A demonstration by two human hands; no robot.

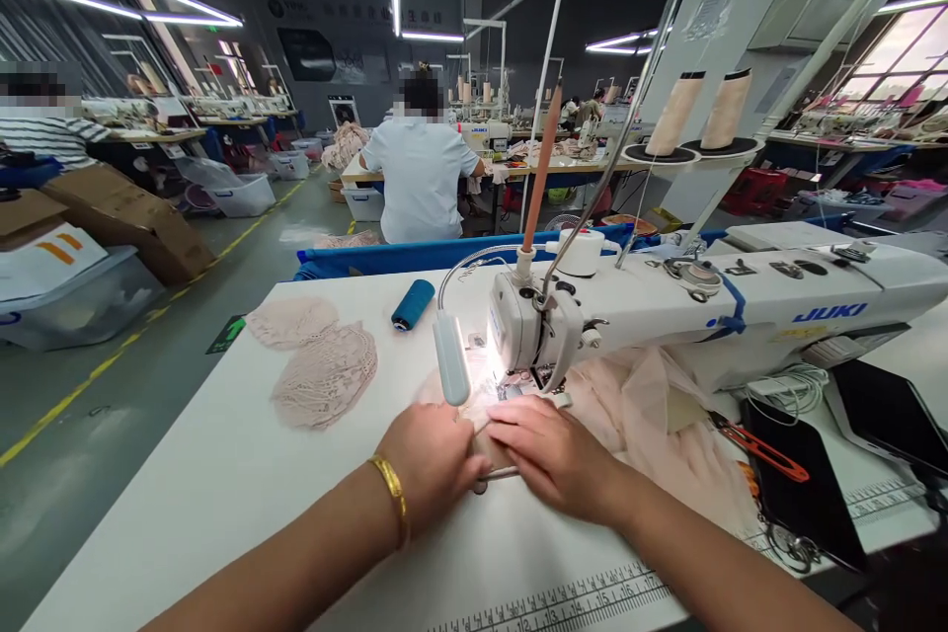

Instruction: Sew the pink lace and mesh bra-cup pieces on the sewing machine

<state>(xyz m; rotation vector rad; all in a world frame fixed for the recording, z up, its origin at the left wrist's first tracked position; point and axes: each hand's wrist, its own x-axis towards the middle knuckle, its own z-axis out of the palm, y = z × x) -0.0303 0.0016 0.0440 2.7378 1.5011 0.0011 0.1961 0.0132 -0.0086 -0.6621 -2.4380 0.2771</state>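
Pale pink fabric (629, 405) lies on the white table under the head of a sewing machine (529, 331) and spreads to its right. Just left of the needle area, my left hand (430, 462) has its fingers curled closed on the near edge of the fabric. My right hand (563, 459) rests palm down on the same fabric in front of the presser foot, its fingers stretched out and flat. A small lamp (451, 360) lights the stitching spot. The needle tip and the fabric beneath my fingers are mostly hidden.
Two lace pieces (326, 375) and a blue thread spool (413, 304) lie on the left. To the right are orange thread snips (770, 449), a dark phone (807, 494) and a coiled white cable (785, 390). A ruler strip (563, 604) runs along the front edge. A co-worker (422, 168) sits ahead.
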